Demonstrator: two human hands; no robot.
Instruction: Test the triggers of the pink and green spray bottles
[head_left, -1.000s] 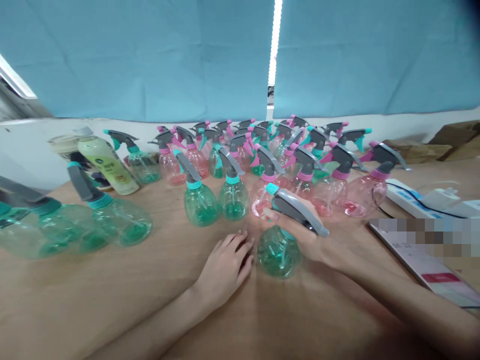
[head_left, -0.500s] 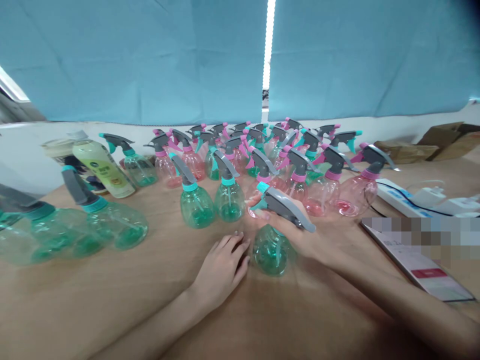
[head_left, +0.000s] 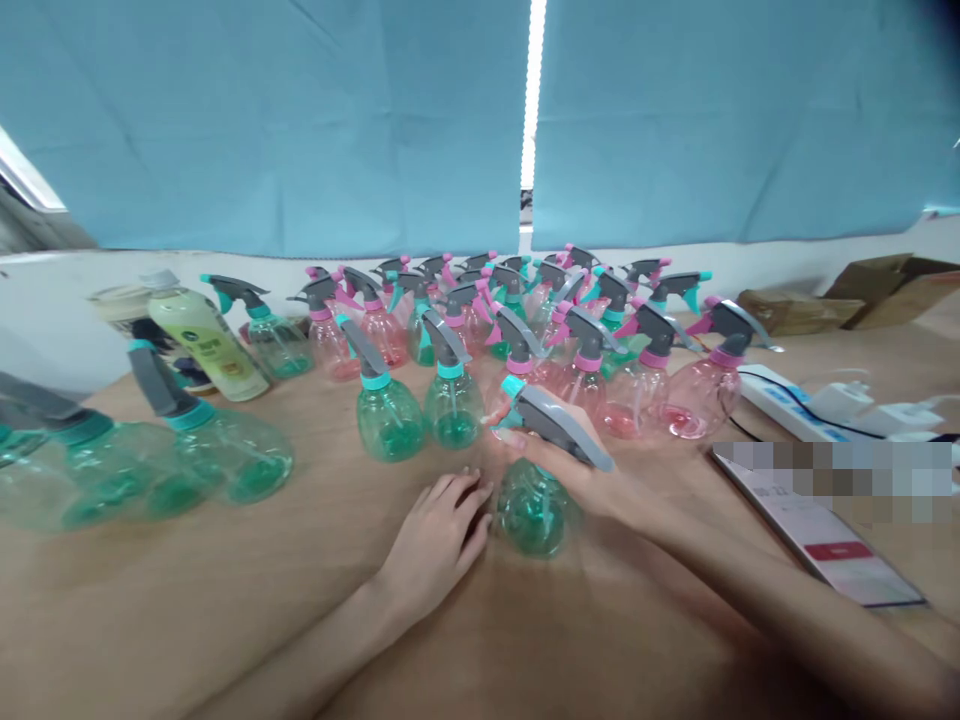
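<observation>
My right hand is wrapped round the neck of a green spray bottle with a grey and teal trigger head. The bottle stands upright, and my fingers partly hide its collar. Flat on the wooden table lies my left hand, its fingers loosely spread just left of that bottle and holding nothing. Beyond my hands stand two more green spray bottles, side by side. Behind them is a crowd of pink and green ones, among them a pink spray bottle at the right end.
Several green spray bottles stand at the left, near a pale green bottle with a label. To the right are a phone, a white power strip with plugs, and cardboard boxes. A blue curtain hangs behind.
The view has shifted slightly, so most things sit a little further left. My right hand keeps its grip on the green spray bottle, and my left hand stays resting on the table.
</observation>
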